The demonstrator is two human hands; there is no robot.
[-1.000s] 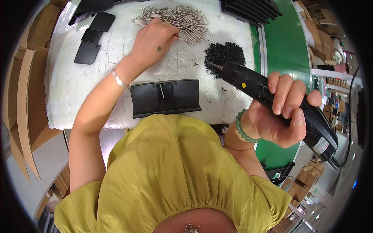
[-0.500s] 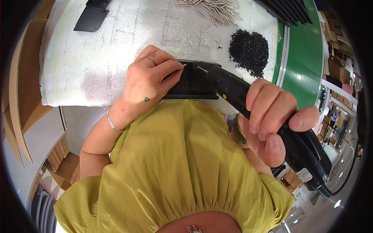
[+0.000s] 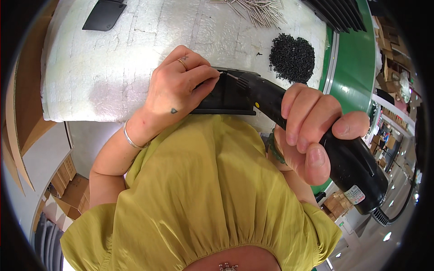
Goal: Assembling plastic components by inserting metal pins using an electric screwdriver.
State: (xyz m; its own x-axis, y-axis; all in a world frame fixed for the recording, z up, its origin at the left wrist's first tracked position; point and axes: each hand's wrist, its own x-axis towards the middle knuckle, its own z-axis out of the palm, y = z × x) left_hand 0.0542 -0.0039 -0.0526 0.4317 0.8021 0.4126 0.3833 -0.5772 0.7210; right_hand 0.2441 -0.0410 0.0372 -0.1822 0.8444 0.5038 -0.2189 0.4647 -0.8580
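My right hand (image 3: 312,131) is wrapped round a corded black electric screwdriver (image 3: 266,97). The tool slants up and left, and its thin metal bit (image 3: 231,76) reaches nearly to my left fingertips. My left hand (image 3: 183,81), with thumb and forefinger pinched together, is over the left part of a black plastic piece (image 3: 226,106). A tiny light-coloured tip shows at the pinch; what it belongs to is hidden. The black piece lies at the near edge of the white-covered table (image 3: 113,67), right in front of my body.
A heap of small black screws (image 3: 293,58) lies to the right, with one stray screw beside it. Silvery metal pins (image 3: 260,11) are piled at the back. A black plastic part (image 3: 104,16) sits far left. Black slatted parts (image 3: 337,13) rest by the green surface (image 3: 355,58).
My left hand has shifted slightly up and right. The screwdriver has moved a little up and left, so its bit is closer to my left fingertips.
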